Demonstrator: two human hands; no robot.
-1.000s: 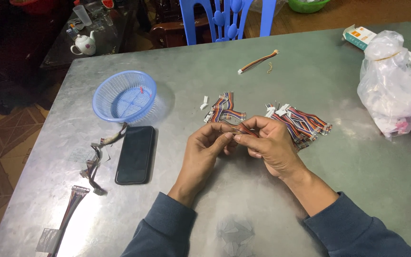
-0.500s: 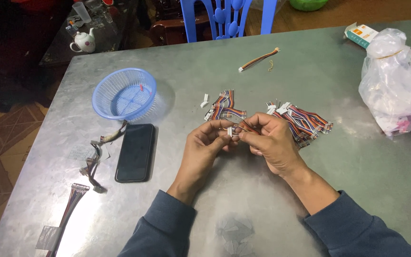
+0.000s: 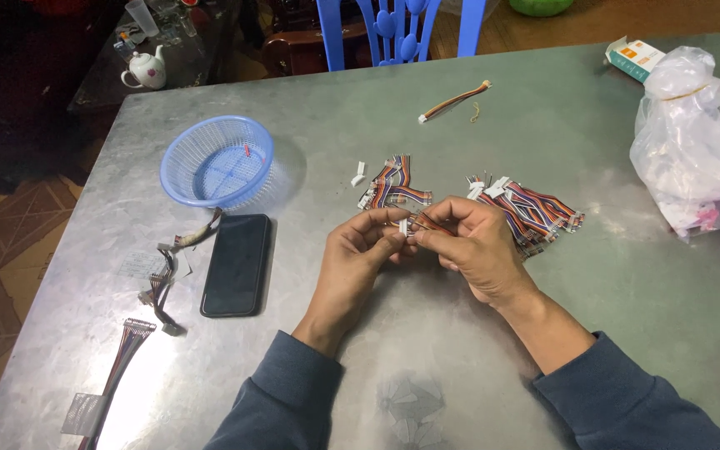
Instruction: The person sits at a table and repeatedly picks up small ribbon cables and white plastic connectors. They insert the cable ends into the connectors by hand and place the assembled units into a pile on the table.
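Left hand (image 3: 360, 254) and right hand (image 3: 468, 246) each grip pinched on crosswise wire connector (image 3: 410, 223)

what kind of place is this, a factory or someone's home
Probably a home used for small piecework: a metal-topped table with heaps of ribbon cables, beside a blue plastic chair and a teapot on a dark side table.

Scene is lit dimly and evenly from above. Soft glare is seen on the metal table (image 3: 543, 133), brightest near its lower-left corner. The background beyond the far edge is left dark. Focus is sharp; slight wide-angle stretching is noted at the edges.
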